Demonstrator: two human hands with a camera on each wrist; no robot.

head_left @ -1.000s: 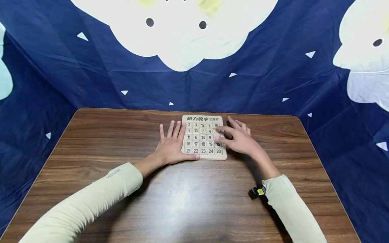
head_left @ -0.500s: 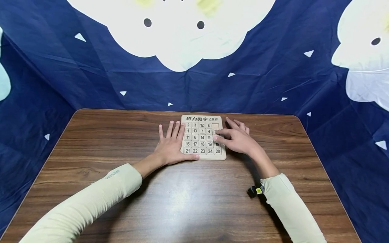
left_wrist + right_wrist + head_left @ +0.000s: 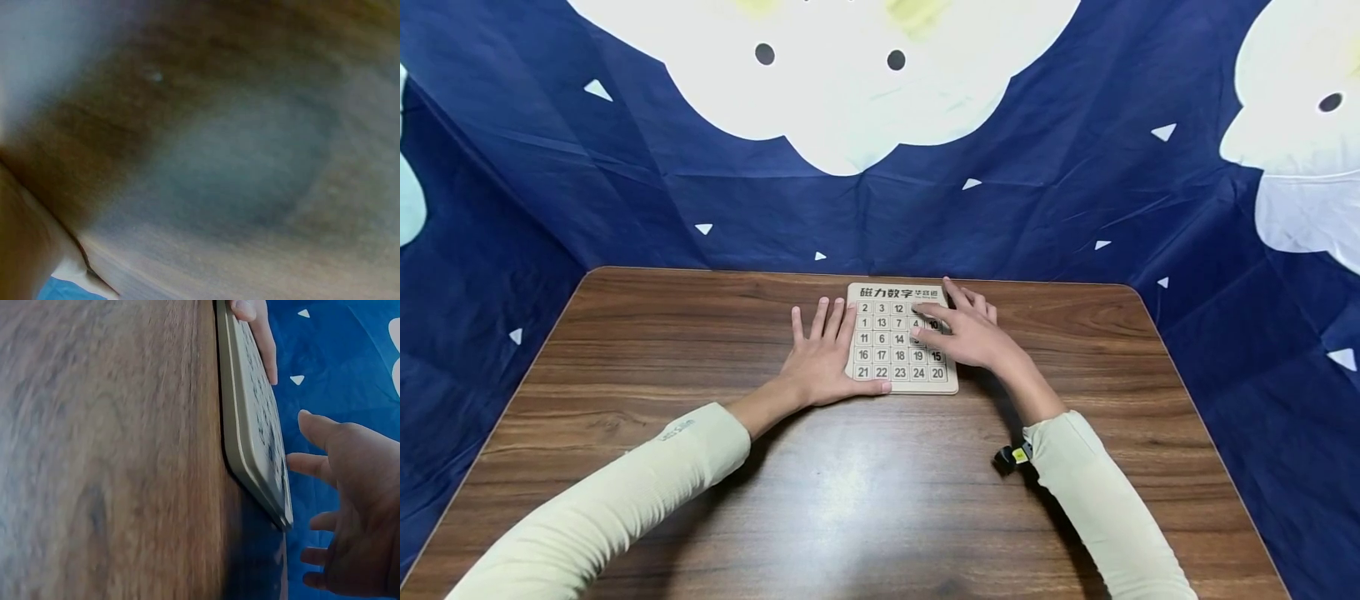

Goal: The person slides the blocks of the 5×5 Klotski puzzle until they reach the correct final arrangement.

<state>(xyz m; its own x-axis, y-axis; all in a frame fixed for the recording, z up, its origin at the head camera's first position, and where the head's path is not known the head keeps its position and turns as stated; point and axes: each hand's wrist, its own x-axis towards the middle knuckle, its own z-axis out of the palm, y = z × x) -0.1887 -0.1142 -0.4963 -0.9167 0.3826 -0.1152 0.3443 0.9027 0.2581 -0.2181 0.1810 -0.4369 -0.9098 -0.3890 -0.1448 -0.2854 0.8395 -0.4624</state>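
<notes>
A pale number sliding puzzle (image 3: 925, 388) lies flat near the table's far edge, its numbered tiles set in rows below printed characters. My left hand (image 3: 822, 367) rests spread along its left side, thumb on the bottom rim. Over the upper right tiles is my right hand (image 3: 973, 337); its index fingertip touches the 8 tile (image 3: 914, 309) in the top row. The right thumb lies near the 9 tile, partly covering it. The top right corner slot is hidden by the hand. From the right wrist view, the right hand (image 3: 365, 494) has its fingers extended, the index at the board's surface.
The brown wood-grain table (image 3: 820, 517) extends in front of the puzzle. A dark blue curtain (image 3: 647, 200) with white cloud shapes hangs behind it and at both sides. A small black device (image 3: 1004, 460) sits at the right wrist. The left wrist view is blurred.
The 10 tile slid down one place, from the top right corner to the row below. My right hand then moved left, its index finger from the 10 tile to the 8 tile.
</notes>
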